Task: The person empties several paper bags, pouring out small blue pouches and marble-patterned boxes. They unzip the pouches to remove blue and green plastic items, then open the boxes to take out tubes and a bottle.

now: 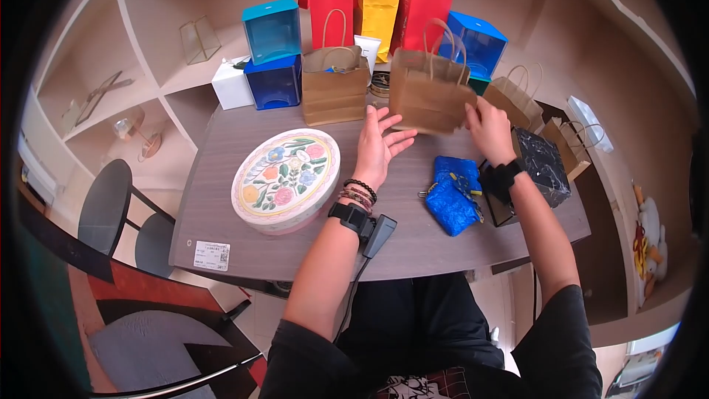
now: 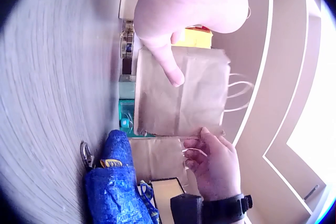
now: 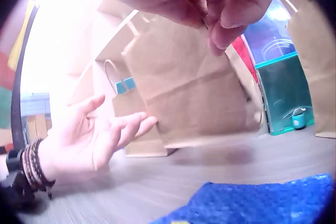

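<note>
My right hand pinches the side edge of a brown paper bag with twisted handles, and the bag looks blurred. In the right wrist view, the thumb and fingertips of that hand are on the bag's paper, whose bottom edge is close over the table. Palm up, my left hand has its fingers spread by the bag's lower left corner. Its thumb overlaps the bag in the left wrist view. Nearer me lies a folded blue IKEA bag with a metal carabiner.
A round flower-painted box sits on the table's left. Another paper bag stands behind, with blue boxes, red bags and a yellow bag. At right are a black marbled box and more paper bags.
</note>
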Demonstrator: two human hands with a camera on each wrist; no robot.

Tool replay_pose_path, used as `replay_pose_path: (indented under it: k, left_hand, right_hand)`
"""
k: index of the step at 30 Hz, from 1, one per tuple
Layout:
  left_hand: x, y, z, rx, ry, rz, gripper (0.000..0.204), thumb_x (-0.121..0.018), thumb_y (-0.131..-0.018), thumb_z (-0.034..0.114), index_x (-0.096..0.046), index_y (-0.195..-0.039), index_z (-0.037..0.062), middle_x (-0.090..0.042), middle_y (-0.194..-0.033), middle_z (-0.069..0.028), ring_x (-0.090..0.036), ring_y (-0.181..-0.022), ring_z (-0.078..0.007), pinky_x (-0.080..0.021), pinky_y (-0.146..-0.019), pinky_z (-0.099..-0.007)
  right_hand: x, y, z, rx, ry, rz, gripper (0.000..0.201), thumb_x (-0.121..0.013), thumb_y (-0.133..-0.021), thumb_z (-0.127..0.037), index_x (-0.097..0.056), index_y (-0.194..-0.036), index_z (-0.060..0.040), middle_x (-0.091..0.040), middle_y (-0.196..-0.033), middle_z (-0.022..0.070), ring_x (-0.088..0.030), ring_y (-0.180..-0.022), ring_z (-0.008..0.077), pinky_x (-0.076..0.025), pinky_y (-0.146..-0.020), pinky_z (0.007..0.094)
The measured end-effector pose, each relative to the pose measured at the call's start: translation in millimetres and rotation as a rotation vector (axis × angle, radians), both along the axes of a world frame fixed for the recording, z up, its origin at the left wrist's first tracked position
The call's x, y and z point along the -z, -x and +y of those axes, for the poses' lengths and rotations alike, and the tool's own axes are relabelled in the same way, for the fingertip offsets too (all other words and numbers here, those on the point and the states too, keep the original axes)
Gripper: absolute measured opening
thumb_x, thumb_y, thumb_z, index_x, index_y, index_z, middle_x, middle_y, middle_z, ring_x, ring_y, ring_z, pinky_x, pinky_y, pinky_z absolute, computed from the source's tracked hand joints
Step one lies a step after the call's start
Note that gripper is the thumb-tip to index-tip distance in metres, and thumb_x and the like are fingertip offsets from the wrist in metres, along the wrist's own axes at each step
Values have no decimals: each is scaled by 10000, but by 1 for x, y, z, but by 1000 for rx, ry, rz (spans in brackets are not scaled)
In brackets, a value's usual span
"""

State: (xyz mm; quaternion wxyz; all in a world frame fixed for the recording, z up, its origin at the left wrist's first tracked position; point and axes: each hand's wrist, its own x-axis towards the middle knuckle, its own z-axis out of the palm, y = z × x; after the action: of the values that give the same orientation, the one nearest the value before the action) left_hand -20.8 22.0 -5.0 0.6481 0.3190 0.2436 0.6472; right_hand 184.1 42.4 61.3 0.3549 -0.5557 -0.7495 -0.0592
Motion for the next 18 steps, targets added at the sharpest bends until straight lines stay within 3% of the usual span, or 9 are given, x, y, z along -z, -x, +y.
replay_pose_path:
  k: [1,2,6,10,12,13,15,17,18]
  left_hand:
    - [2,0,1,-7,-35,18,695,-343,-907,544,-262,-1283,-35,-408,-1224,-221,-588,-952,-324,-488,-828,-383]
    - [4,-1,2,-6,-36,17,695,-343,-907,544,-262,-1283,-35,-408,-1224,-221,-588,-952,-324,-488,-828,-383]
    - [6,-2,3,-37,34,153,684,-355,-916,514,-244,-1296,-43,-404,-1230,-227,-590,-945,-316,-500,-809,-373]
    - [13,-3,7,-72,129,251,587,-366,-924,476,-325,-1222,-29,-425,-1162,-191,-602,-888,-293,-522,-737,-359]
    - [17,-1,9,-62,151,282,592,-370,-925,468,-309,-1239,-31,-423,-1182,-201,-597,-908,-297,-518,-751,-358]
    - [17,-1,9,-51,175,312,598,-374,-927,459,-293,-1257,-33,-421,-1202,-212,-592,-928,-302,-515,-765,-358]
    - [16,-1,8,-56,186,324,583,-375,-928,453,-303,-1250,-27,-424,-1196,-209,-591,-929,-301,-515,-766,-356]
    - [17,-1,8,-58,200,337,567,-376,-929,446,-313,-1244,-22,-427,-1190,-205,-590,-929,-299,-514,-767,-355]
    - [18,-2,9,-64,207,344,545,-377,-930,437,-330,-1224,-20,-433,-1174,-197,-591,-919,-295,-515,-762,-355]
  right_hand:
    - [-4,0,5,38,35,62,176,-507,-852,-191,-562,-770,-46,-601,-649,170,-597,-654,374,-473,-606,467]
    - [-10,2,9,40,163,181,231,-494,-867,-203,-580,-743,-29,-606,-610,153,-623,-579,309,-500,-590,410]
    - [-5,8,32,89,198,299,261,-480,-881,-195,-605,-771,6,-624,-591,138,-629,-482,202,-521,-541,329]
    - [-1,8,43,105,273,269,233,-520,-856,-200,-587,-853,23,-633,-676,173,-650,-597,271,-521,-595,371]
    - [5,7,39,209,12,-72,312,-588,-809,-205,-528,-995,38,-602,-851,216,-621,-801,331,-498,-697,406]
    - [3,11,34,205,9,-74,312,-588,-809,-205,-528,-995,38,-602,-851,216,-621,-801,331,-498,-697,406]
    - [-8,23,17,198,-273,-32,449,-646,-759,-198,-454,-1090,37,-521,-965,225,-536,-936,366,-455,-772,428]
    - [-19,38,8,153,-335,-9,430,-649,-753,-164,-454,-1081,34,-497,-963,202,-517,-939,350,-445,-781,410]
    - [-22,44,8,14,-359,-30,416,-644,-753,-149,-456,-1080,28,-502,-956,198,-524,-923,352,-450,-769,409]
